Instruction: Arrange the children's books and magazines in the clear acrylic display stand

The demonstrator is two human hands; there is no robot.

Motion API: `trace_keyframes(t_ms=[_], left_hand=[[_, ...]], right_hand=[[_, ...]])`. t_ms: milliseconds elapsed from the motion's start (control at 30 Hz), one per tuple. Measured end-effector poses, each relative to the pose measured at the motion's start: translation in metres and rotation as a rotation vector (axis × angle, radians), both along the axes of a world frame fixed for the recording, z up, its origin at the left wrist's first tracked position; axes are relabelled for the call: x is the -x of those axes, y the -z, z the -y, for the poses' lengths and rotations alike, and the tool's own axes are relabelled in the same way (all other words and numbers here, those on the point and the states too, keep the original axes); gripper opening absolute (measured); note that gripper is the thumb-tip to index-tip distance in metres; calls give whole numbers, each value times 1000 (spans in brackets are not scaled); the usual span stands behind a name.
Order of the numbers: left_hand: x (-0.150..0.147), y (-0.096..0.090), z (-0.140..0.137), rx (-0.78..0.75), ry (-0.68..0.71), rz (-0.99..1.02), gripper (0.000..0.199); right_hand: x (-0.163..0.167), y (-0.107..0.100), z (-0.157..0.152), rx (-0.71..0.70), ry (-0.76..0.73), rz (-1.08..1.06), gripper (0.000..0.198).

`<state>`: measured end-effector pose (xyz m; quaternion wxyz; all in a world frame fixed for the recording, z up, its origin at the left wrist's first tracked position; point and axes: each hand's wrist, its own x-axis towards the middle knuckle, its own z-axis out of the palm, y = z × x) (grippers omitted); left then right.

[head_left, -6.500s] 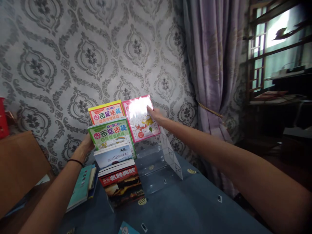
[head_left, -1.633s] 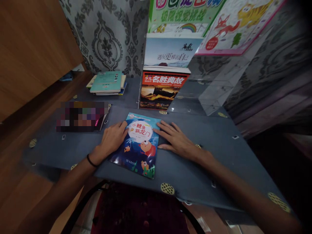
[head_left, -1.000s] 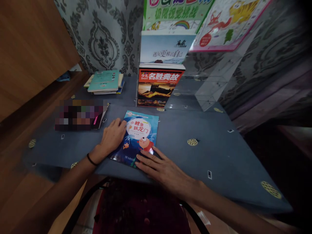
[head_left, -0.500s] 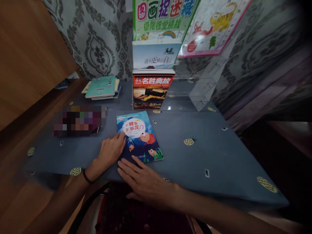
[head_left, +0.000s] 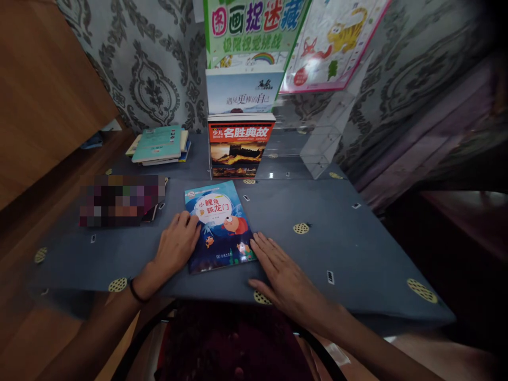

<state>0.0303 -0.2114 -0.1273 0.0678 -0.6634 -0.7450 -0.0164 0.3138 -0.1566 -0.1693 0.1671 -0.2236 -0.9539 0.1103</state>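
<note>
In the left of the frame lies a book stack (head_left: 159, 145). The left hand (head_left: 177, 241), half curled, touches the left edge of the blue book (head_left: 222, 233), flat at centre; its grip I cannot tell. The right hand (head_left: 283, 275), open and holding nothing, touches the right edge.

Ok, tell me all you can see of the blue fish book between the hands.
The blue fish book is a thin, glossy, apparently paper-covered book. It lies closed and flat, cover up and slightly turned, on the grey-blue tablecloth, in front of the upright red-topped book. The cover runs from light blue to navy, with red Chinese lettering on a white oval and cartoon fish below. The left hand rests on its left edge; the right hand's fingertips meet its right edge.
</note>
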Motion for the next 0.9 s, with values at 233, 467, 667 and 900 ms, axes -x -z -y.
trace_keyframes(t_ms=[233,467,667,900], left_hand=[[13,-2,-4,-70,115,110,25],[-31,12,13,-97,234,1,47],[-56,18,30,-29,224,-17,64],[-79,-8,19,180,132,-45,60]], right_hand=[[8,-17,33,132,-298,-10,57],[28,-32,-8,248,-224,-166,35],[45,-16,-75,156,-120,15,52],[47,-6,-119,192,41,-17,50]])
